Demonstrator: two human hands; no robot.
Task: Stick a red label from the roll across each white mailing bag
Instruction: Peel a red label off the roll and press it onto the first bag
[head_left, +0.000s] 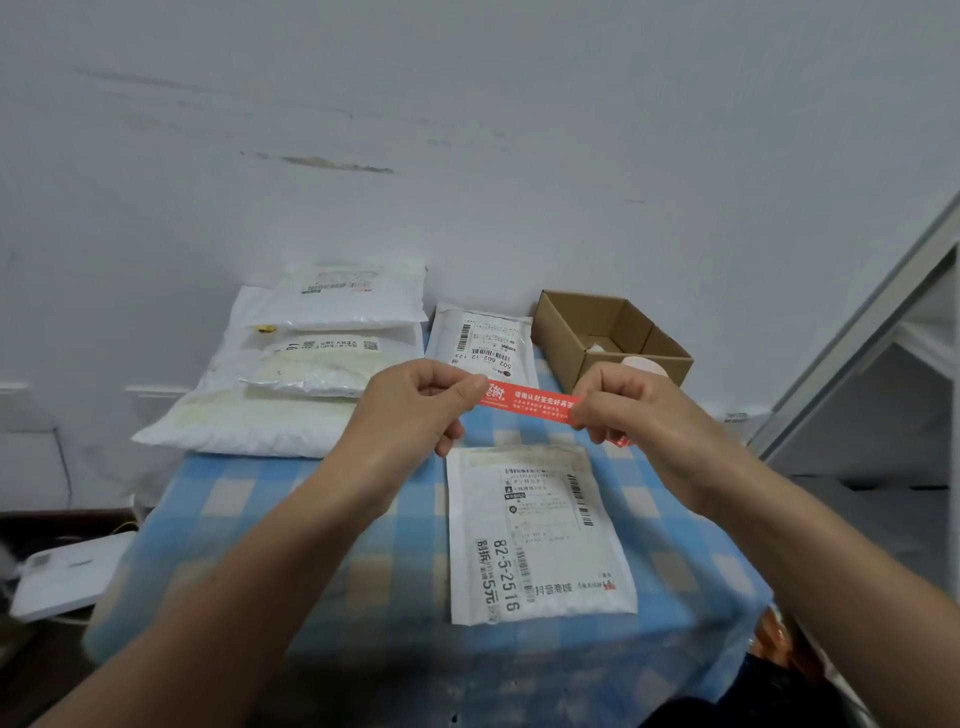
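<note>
Covering the tabletop (249, 519), a blue check cloth carries the nearest white mailing bag (540, 535). Above its top edge, the left hand (415, 405) and right hand (639, 415) each pinch one end of the red label (530, 402), held taut and clear of the bag. A tilt or slack could land it crooked or wrinkled. The bag reads "82-5-2516"; the label's white print is too blurred to read.

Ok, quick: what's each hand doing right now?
Left hand: pinches the left end of the long red printed label.
Right hand: pinches its right end.
</note>
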